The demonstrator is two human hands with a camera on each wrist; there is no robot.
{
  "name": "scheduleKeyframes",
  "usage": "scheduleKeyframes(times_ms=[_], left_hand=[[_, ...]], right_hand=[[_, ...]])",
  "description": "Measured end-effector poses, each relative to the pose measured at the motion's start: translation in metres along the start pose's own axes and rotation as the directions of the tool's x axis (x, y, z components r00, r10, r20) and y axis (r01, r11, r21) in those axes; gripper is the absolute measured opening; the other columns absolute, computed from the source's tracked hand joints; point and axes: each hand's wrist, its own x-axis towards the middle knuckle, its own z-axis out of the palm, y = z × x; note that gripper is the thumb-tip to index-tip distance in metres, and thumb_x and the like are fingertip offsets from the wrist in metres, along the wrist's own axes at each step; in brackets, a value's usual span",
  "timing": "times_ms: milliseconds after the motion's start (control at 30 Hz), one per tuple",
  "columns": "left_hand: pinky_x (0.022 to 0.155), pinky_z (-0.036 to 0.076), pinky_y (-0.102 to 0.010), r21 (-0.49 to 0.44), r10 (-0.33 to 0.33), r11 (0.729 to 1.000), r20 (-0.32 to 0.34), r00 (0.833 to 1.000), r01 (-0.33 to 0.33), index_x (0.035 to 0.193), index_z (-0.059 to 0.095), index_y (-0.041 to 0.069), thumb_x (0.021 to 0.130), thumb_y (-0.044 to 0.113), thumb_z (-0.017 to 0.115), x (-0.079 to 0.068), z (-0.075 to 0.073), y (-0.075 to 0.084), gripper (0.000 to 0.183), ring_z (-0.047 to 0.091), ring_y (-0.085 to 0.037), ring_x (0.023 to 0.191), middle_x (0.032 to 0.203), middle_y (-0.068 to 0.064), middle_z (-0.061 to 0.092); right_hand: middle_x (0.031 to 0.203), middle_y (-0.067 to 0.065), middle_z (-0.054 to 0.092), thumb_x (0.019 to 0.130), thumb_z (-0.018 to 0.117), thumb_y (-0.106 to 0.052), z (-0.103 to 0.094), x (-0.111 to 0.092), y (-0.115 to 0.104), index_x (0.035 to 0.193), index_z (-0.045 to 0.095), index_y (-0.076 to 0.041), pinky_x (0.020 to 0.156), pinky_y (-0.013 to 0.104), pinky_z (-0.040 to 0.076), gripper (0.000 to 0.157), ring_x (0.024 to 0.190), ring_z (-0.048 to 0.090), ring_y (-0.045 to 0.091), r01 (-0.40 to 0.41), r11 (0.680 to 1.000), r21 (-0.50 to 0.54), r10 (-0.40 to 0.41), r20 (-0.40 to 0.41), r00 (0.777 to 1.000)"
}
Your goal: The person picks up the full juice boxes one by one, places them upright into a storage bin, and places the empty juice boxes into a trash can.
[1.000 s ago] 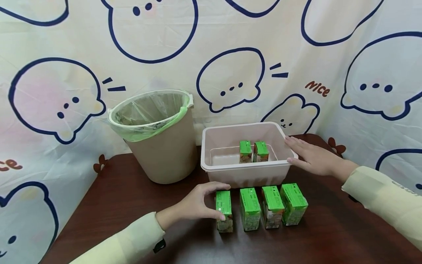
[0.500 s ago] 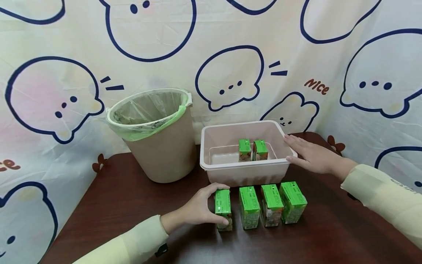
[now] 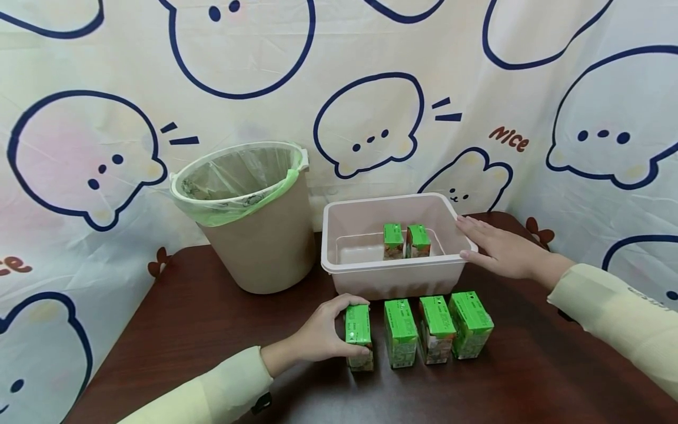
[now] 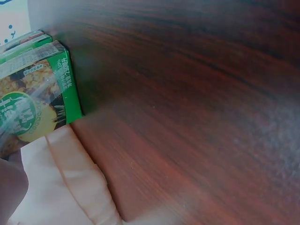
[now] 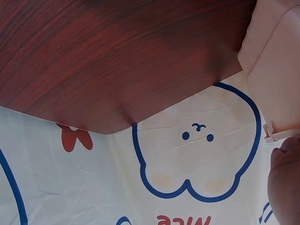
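Observation:
My left hand (image 3: pixel 320 333) grips the leftmost small green food box (image 3: pixel 358 324), thumb at its near end and fingers at its far end. The box stands upright on the table. To its right stand a second green box (image 3: pixel 401 333), a third (image 3: pixel 437 328) and a fourth (image 3: pixel 471 324). The left wrist view shows a box side (image 4: pixel 33 93) printed with a food picture. My right hand (image 3: pixel 500 247) rests on the right rim of a pale pink plastic bin (image 3: pixel 392 282), fingers extended. Inside the bin, two more green boxes (image 3: pixel 393 238) stand side by side.
A beige trash can (image 3: pixel 265 247) with a green liner bag (image 3: pixel 228 217) stands left of the bin. Everything sits on a dark wooden table (image 3: pixel 212 318). Behind it hangs a patterned curtain (image 3: pixel 365 35); the right wrist view shows the table's edge (image 5: pixel 108 126) against it.
My left hand has moved slightly right and its thumb has closed in on the leftmost box. My right hand stays on the bin rim. The head view has shifted slightly.

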Motion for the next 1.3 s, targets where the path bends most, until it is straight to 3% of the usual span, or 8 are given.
scheduleKeyframes(times_ms=[367,600,700,933,1167,1300], left_hand=[[0.095,0.046,-0.034,-0.001,0.022,1.0,-0.021,1.0,-0.022,0.127,0.057,0.015,0.068,0.025,0.09,0.002,-0.008,0.009,0.069,0.057,-0.012,0.108,0.118,-0.004,0.062],[0.09,0.049,-0.034,-0.073,0.013,0.997,-0.019,1.0,-0.014,0.128,0.057,0.017,0.069,0.02,0.09,0.008,-0.022,0.025,0.068,0.058,-0.014,0.101,0.114,0.0,0.062],[0.086,0.05,-0.033,-0.11,0.011,0.994,-0.018,1.0,-0.013,0.128,0.057,0.016,0.07,0.016,0.089,0.011,-0.028,0.033,0.067,0.058,-0.015,0.098,0.111,0.001,0.062],[0.081,0.052,-0.032,-0.159,0.046,0.986,-0.033,0.998,-0.051,0.128,0.056,0.0,0.069,0.007,0.087,0.021,-0.044,0.051,0.067,0.061,-0.017,0.091,0.104,-0.002,0.064],[0.072,0.054,-0.034,-0.245,0.106,0.962,-0.057,0.993,-0.117,0.129,0.056,0.0,0.068,-0.003,0.083,0.037,-0.061,0.07,0.066,0.06,-0.021,0.084,0.099,-0.007,0.063],[0.065,0.057,-0.034,-0.284,0.09,0.953,-0.077,0.993,-0.109,0.129,0.056,0.0,0.071,0.0,0.083,0.047,-0.07,0.076,0.064,0.061,-0.021,0.081,0.099,-0.01,0.063]], right_hand=[[0.159,0.015,0.018,0.099,0.045,-0.052,-0.001,-0.002,-0.001,0.157,0.015,-0.011,0.108,0.063,0.023,0.077,0.143,0.018,0.039,-0.005,1.0,0.004,0.005,-0.005,1.0],[0.159,0.016,0.017,0.099,0.045,-0.052,-0.002,-0.003,-0.001,0.156,0.015,-0.011,0.108,0.063,0.022,0.077,0.144,0.018,0.039,-0.006,1.0,0.005,0.006,-0.006,1.0],[0.159,0.016,0.018,0.099,0.045,-0.052,-0.002,-0.003,-0.001,0.157,0.015,-0.011,0.108,0.063,0.023,0.077,0.143,0.018,0.039,-0.008,1.0,0.002,0.008,-0.007,1.0],[0.159,0.015,0.018,0.099,0.045,-0.052,-0.002,-0.003,-0.001,0.156,0.015,-0.01,0.108,0.063,0.024,0.077,0.143,0.019,0.038,-0.001,1.0,-0.002,0.001,-0.007,1.0],[0.159,0.016,0.018,0.099,0.045,-0.052,-0.002,-0.002,-0.002,0.156,0.015,-0.01,0.108,0.063,0.023,0.077,0.143,0.019,0.039,-0.007,1.0,0.002,0.007,-0.008,1.0],[0.159,0.016,0.019,0.099,0.045,-0.053,-0.001,-0.002,-0.002,0.156,0.015,-0.01,0.108,0.064,0.023,0.078,0.143,0.019,0.039,-0.006,1.0,0.004,0.006,-0.005,1.0]])
